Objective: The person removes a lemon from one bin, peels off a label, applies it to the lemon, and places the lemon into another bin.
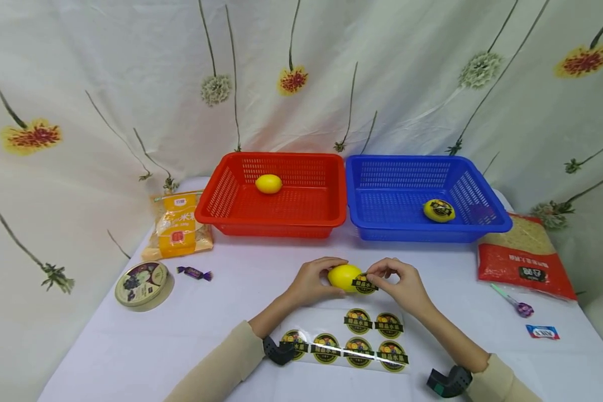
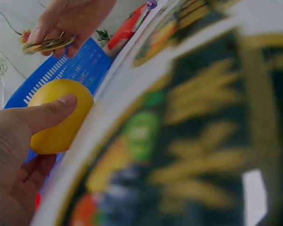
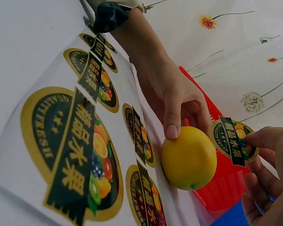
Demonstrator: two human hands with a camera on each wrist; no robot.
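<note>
Smooth yellow lemon (image 1: 340,277): round like a fat egg, with a small green spot at one end. It is in the left hand (image 1: 317,283), near the middle of the white cloth table (image 1: 251,251), in front of both baskets.
Left hand: fingers and thumb are curled round the lemon.
Right hand (image 1: 403,286): finger and thumb pinch a thin, round black-and-gold sticker (image 1: 364,285).
Sticker: flat, with a dark band across it and bright fruit pictures – near the lemon, with a gap between them in the left wrist view.
Shiny white sticker sheet (image 1: 326,321): slick and flat, below the hands, with six more round stickers on it.
Red plastic basket (image 1: 271,221): full of little holes in its walls, with a plain yellow lemon (image 1: 268,183) inside.
Blue plastic basket (image 1: 432,230): same holey kind – it holds a yellow lemon with a sticker on it (image 1: 439,210).
Left side: crinkly orange-and-clear bag (image 1: 178,226), round flat tin (image 1: 140,283), twisty purple candy (image 1: 195,272).
Right side: shiny red-and-clear bag (image 1: 525,257), purple lollipop (image 1: 524,309), little blue-and-red packet (image 1: 542,332).
</note>
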